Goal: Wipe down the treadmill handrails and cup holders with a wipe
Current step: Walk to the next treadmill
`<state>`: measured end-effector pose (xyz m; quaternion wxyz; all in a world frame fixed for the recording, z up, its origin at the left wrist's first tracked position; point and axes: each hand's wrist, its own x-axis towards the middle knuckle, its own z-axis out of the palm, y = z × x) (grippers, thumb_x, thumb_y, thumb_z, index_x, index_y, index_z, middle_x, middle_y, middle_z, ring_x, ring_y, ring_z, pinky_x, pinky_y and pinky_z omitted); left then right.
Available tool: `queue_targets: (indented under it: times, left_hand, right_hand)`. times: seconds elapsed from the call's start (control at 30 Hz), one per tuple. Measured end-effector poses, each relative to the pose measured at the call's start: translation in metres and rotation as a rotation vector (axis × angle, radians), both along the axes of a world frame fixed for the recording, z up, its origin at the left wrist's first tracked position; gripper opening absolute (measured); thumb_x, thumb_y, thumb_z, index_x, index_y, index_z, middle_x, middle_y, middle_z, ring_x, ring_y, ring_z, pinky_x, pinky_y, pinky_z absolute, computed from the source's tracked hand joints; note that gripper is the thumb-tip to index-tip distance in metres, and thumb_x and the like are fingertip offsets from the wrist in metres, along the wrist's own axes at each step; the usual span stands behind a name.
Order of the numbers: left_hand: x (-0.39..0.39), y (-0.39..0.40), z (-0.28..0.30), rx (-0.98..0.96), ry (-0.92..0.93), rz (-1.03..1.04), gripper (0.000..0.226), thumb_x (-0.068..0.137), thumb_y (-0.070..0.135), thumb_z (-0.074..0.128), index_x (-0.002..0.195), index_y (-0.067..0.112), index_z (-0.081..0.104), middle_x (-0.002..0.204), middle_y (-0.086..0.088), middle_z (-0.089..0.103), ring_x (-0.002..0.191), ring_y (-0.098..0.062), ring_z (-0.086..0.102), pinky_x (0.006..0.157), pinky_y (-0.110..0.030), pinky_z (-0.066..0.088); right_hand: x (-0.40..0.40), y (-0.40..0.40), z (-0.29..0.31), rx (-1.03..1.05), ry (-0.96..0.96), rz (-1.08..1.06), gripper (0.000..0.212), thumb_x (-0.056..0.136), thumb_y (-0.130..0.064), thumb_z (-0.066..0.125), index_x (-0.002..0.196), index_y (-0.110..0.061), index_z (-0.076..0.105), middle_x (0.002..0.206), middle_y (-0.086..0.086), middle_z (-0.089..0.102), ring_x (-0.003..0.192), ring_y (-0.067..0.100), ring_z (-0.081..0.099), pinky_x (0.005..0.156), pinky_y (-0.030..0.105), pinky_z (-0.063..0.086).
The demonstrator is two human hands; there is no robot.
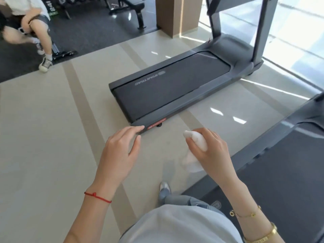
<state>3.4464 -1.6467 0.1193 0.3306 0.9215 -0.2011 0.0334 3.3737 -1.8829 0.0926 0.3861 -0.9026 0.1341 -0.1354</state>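
Note:
A dark grey treadmill (175, 90) stands on the pale floor ahead of me, its belt running back to two uprights (261, 28) at the top right. Its handrails and cup holders are above the frame and hidden. My right hand (208, 149) grips a white wipe (196, 144) that is bunched in the fingers, with a loose end hanging below. My left hand (121, 148) hovers in the air with relaxed fingers and holds nothing, in line with the treadmill's near corner.
A second treadmill (280, 155) lies close on my right. A person (33, 27) sits on a bench at the top left, on dark gym flooring. A brown pillar (177, 14) stands behind the first treadmill. A weight bench (129, 7) is at the back.

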Motion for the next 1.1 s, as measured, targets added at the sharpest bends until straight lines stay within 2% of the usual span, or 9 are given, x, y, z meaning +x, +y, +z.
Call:
queue_targets:
  times: [0.3, 0.43, 0.57, 0.73, 0.87, 1.0, 1.1]
  left_hand:
    - [0.183, -0.072, 0.009, -0.010, -0.021, -0.153, 0.028, 0.098, 0.016, 0.052, 0.123, 0.020, 0.065, 0.119, 0.009, 0.065, 0.111, -0.011, 0.060, 0.098, -0.035, 0.046]
    - [0.262, -0.106, -0.002, -0.014, -0.030, -0.242, 0.028, 0.098, 0.016, 0.052, 0.122, 0.021, 0.065, 0.117, 0.011, 0.065, 0.092, 0.000, 0.059, 0.093, -0.041, 0.049]
    - [0.342, -0.154, -0.002, -0.005, -0.053, -0.359, 0.028, 0.098, 0.019, 0.050, 0.123, 0.023, 0.064, 0.118, 0.012, 0.064, 0.111, -0.007, 0.058, 0.099, -0.041, 0.047]
    - [0.436, -0.235, 0.007, 0.035, -0.069, -0.578, 0.030, 0.099, 0.022, 0.049, 0.125, 0.025, 0.062, 0.121, 0.013, 0.063, 0.114, -0.005, 0.056, 0.103, -0.038, 0.046]
    - [0.488, -0.310, 0.014, 0.041, -0.067, -0.751, 0.031, 0.099, 0.024, 0.048, 0.127, 0.026, 0.061, 0.121, 0.015, 0.062, 0.114, -0.002, 0.055, 0.104, -0.036, 0.045]
    - [0.521, -0.394, 0.013, 0.010, -0.053, -0.898, 0.030, 0.098, 0.018, 0.052, 0.126, 0.024, 0.063, 0.121, 0.015, 0.063, 0.114, -0.003, 0.057, 0.103, -0.038, 0.046]
    - [0.532, -0.465, 0.010, 0.007, -0.058, -1.011, 0.030, 0.098, 0.016, 0.054, 0.125, 0.021, 0.063, 0.120, 0.012, 0.064, 0.113, -0.007, 0.059, 0.102, -0.039, 0.046]
  right_hand:
    - [0.146, -0.060, 0.015, -0.022, -0.026, -0.127, 0.019, 0.089, -0.045, 0.057, 0.099, -0.029, 0.060, 0.093, -0.016, 0.061, 0.088, 0.008, 0.054, 0.075, 0.026, 0.045]
    - [0.204, -0.086, 0.006, -0.008, -0.021, -0.221, 0.018, 0.090, -0.043, 0.058, 0.099, -0.027, 0.061, 0.094, -0.016, 0.061, 0.090, 0.008, 0.054, 0.078, 0.028, 0.046]
    - [0.264, -0.117, 0.002, -0.012, -0.029, -0.331, 0.018, 0.090, -0.045, 0.058, 0.096, -0.029, 0.059, 0.092, -0.016, 0.061, 0.088, 0.007, 0.054, 0.076, 0.026, 0.045]
    - [0.325, -0.162, 0.006, -0.002, -0.058, -0.530, 0.020, 0.089, -0.047, 0.058, 0.097, -0.029, 0.059, 0.095, -0.015, 0.061, 0.088, 0.009, 0.054, 0.073, 0.023, 0.042]
    - [0.354, -0.203, 0.013, -0.001, -0.038, -0.689, 0.022, 0.090, -0.043, 0.061, 0.099, -0.023, 0.061, 0.094, -0.012, 0.061, 0.086, 0.012, 0.054, 0.072, 0.027, 0.043]
    - [0.369, -0.253, 0.018, 0.020, -0.050, -0.833, 0.023, 0.090, -0.039, 0.061, 0.101, -0.019, 0.065, 0.095, -0.007, 0.064, 0.092, 0.016, 0.055, 0.081, 0.036, 0.046]
    - [0.373, -0.299, 0.018, 0.002, -0.053, -0.928, 0.021, 0.089, -0.035, 0.063, 0.101, -0.018, 0.066, 0.096, -0.005, 0.065, 0.093, 0.018, 0.056, 0.083, 0.037, 0.046]
